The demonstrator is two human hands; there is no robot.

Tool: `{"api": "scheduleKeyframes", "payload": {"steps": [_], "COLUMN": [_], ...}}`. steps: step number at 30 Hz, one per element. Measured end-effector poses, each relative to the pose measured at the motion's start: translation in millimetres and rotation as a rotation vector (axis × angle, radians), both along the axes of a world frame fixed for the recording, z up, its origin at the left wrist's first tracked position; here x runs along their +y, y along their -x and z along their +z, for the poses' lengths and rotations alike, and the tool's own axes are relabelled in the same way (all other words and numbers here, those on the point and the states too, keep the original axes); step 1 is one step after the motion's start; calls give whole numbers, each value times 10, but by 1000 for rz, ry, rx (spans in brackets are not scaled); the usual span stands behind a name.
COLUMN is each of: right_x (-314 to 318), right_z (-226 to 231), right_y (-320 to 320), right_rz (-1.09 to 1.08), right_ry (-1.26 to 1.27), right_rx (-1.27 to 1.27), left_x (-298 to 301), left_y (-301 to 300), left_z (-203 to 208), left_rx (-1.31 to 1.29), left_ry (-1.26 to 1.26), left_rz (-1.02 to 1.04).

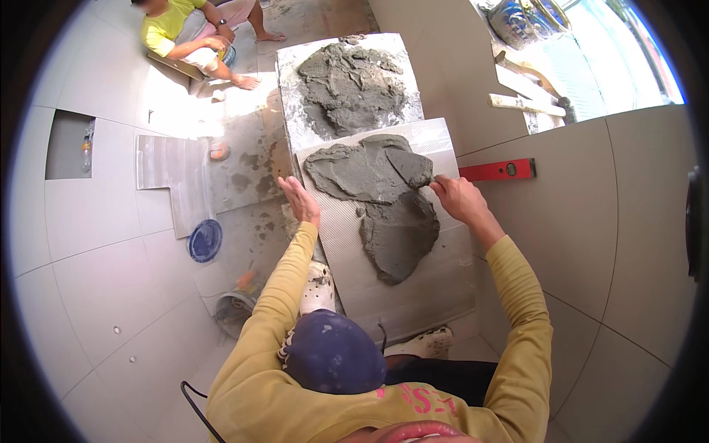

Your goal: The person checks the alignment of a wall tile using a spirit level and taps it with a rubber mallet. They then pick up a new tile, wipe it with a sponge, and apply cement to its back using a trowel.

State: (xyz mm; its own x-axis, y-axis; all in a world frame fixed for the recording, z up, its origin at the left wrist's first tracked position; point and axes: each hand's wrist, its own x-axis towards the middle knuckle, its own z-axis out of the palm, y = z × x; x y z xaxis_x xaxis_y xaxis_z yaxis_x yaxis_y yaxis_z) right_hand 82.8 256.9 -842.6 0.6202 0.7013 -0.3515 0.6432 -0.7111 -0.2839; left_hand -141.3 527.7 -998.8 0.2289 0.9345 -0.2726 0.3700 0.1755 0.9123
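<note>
A large tile (421, 306) with a finely ridged back lies in front of me, tilted, with thick grey mortar (399, 236) spread over its upper and middle part. My right hand (461, 199) is closed at the tile's right edge around the handle of a trowel. The mortar-coated blade of the trowel (408, 167) rests in the mortar, hard to tell apart from it. At the left edge of the tile, my left hand (300, 201) is held flat with fingers stretched, holding nothing; whether it touches the edge I cannot tell.
Beyond the tile is a whitish board (292, 96) bearing a mortar heap (351, 85). A red spirit level (498, 170) lies to the right. Wooden-handled tools (528, 103) and a bucket (528, 22) occupy the ledge. Left are a cut tile (173, 166), blue lid (204, 241) and a seated person (173, 33).
</note>
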Motion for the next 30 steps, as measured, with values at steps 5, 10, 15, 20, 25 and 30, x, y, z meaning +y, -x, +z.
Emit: {"api": "scheduleKeyframes", "payload": {"steps": [5, 10, 15, 20, 25, 30], "right_x": [-32, 45, 480, 529, 537, 625], "right_z": [-67, 203, 116, -90, 814, 287], "right_y": [19, 99, 181, 242, 248, -141], "right_rz": [-121, -285, -516, 87, 90, 16], "right_ry": [-137, -109, -171, -104, 91, -196], "right_rx": [143, 411, 644, 158, -68, -135], "left_x": [22, 30, 20, 22, 33, 39], "left_y": [10, 25, -1, -1, 28, -9], "left_z": [-34, -3, 25, 35, 88, 53], "left_rx": [16, 34, 23, 20, -15, -25], "left_ry": [7, 22, 36, 45, 84, 91], "left_rz": [-4, -16, -19, -14, 3, -1]}}
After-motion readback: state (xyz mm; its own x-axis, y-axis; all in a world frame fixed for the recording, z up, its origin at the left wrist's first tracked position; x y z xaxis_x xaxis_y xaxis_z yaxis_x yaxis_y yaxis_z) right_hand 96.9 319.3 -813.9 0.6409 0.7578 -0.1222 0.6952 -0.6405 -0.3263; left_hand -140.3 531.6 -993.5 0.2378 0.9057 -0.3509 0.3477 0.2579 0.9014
